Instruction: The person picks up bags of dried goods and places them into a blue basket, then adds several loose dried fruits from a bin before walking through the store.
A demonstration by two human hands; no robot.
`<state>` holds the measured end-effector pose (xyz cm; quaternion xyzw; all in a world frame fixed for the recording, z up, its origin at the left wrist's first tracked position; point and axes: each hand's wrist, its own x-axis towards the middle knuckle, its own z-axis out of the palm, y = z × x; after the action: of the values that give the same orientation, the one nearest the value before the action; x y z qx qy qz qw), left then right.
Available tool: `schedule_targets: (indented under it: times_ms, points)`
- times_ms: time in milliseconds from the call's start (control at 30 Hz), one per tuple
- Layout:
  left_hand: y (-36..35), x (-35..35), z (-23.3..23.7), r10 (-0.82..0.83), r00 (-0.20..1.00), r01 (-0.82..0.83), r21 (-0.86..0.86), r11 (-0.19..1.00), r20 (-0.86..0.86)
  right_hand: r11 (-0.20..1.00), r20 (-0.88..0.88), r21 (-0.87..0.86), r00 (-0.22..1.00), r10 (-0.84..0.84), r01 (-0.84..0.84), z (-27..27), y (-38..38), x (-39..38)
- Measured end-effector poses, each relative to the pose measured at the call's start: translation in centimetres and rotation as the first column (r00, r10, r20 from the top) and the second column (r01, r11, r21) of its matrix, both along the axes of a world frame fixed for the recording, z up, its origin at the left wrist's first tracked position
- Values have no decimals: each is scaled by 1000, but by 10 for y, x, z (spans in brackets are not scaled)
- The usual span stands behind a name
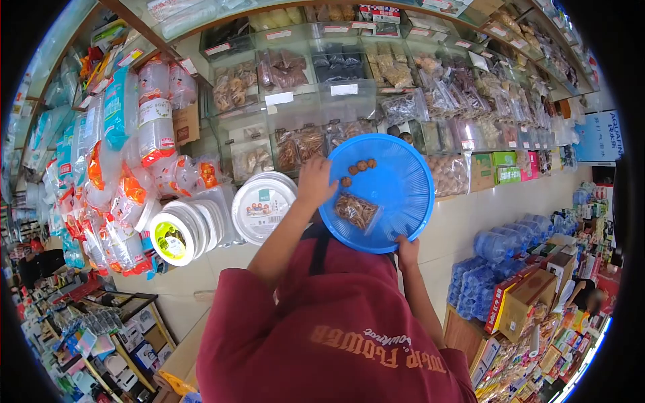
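Observation:
A round blue plastic basket (396,195) with ribbed sides is held in front of my body. My right hand (406,253) grips its near right rim, thumb over the edge. Inside lie several walnuts (363,165) near the far left side and a clear bag of dried brown strips (356,211) below them. My left hand (316,181) is at the basket's left rim, fingers extended toward the glass bins and holding nothing visible. Just beyond it are bagged dried goods (310,145) in a glass compartment.
Glass shelves of bagged dried foods (390,64) rise ahead. Stacked disposable plates (265,207) and white lids (176,232) stand at the left, beside packs of plastic cups (156,127). Bottled water packs (470,285) and cardboard boxes (527,302) are at the right, near another person (586,295).

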<state>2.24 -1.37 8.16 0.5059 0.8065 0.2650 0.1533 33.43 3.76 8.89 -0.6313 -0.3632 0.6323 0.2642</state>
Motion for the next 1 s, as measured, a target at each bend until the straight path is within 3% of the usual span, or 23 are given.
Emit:
schedule_targets:
  times_ms: [67,133,200,233,300,333,400,500,733,967,1000]
  points:
    - [-2,21,2,-59,998,59,98,993,6,1000,-12,3,1000,-6,6,-3,2,6]
    - [0,41,1,-120,993,116,199,973,6,992,-12,-55,994,113,-113,-10,4,14]
    - [0,57,-3,-306,952,291,315,903,-2,995,-3,-37,995,98,-98,-14,4,13]
    - [0,63,-2,-307,952,292,315,903,-1,996,5,-19,997,83,-83,-15,4,13]
    - [-2,72,1,-479,876,466,159,870,55,996,3,-17,996,86,-86,-17,4,14]
    - [-3,75,-2,-480,875,467,159,870,56,996,-1,-12,996,92,-92,-18,4,14]
    - [-4,80,-15,-514,857,503,-143,852,-46,995,6,-19,995,99,-99,-17,5,15]
    - [-4,86,-32,-495,866,459,-280,843,-68,994,0,-34,995,104,-104,-13,4,15]
    - [3,94,-53,-511,857,478,-264,838,-70,998,4,-30,998,59,-59,-7,1,8]
    - [8,88,-19,-499,867,471,-339,814,6,986,59,-106,989,133,-126,-6,9,12]
    - [9,85,-7,-483,874,472,-317,822,48,993,22,-96,997,69,-66,-1,9,7]
